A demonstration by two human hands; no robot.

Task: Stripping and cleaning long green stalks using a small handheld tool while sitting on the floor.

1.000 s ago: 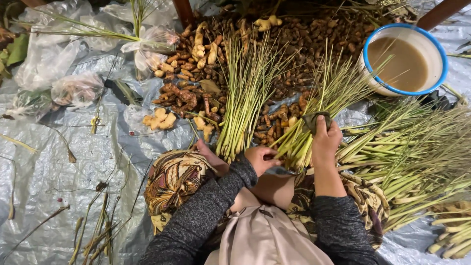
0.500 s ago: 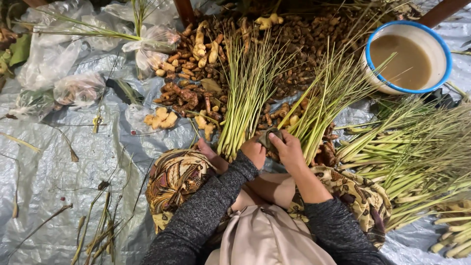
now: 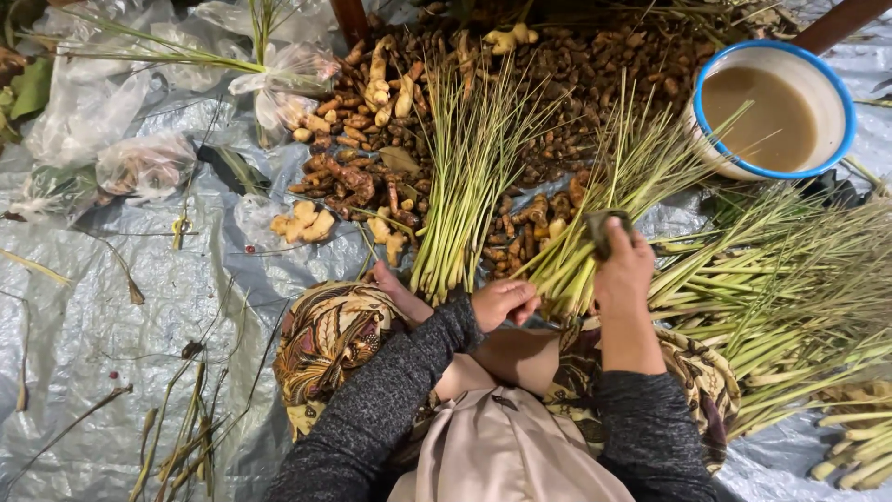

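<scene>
The right hand (image 3: 621,271) clamps a lemongrass bundle (image 3: 595,244), seemingly winding a dark band (image 3: 602,228) round it; the left hand (image 3: 503,302) pinches its base. One bundle (image 3: 465,200) lies finished beside it on the tarpaulin (image 3: 111,316); loose stalks (image 3: 790,297) remain at right.

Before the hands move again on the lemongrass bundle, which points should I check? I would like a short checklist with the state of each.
1. Right hand grips lemongrass bundle: ok.
2. Left hand at the bundle's base ends: ok, though contact cannot tell.
3. Dark band fully wraps the stalks: cannot tell.
4. Second bundle lies apart on the roots: ok.
5. Bowl of brown liquid away from both hands: ok.
</scene>
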